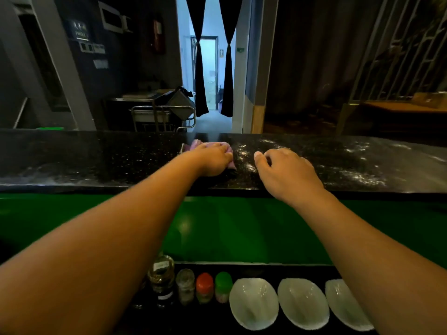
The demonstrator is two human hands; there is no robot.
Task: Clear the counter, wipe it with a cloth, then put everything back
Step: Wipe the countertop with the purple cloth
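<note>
My left hand [215,160] grips the cloth [200,144] on the counter [96,160] toward its far edge, my right hand [285,170] rests empty, loosely curled, just beside it, and the white smears [244,158] lie rightward of the cloth.

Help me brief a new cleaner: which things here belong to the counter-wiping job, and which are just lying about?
Job: pink cloth under the left hand; black counter; right hand resting on it; jars and three clear bowls on the lower shelf, probably to go back.
Lying about: metal cart, dark curtains, red extinguisher on the wall.
</note>
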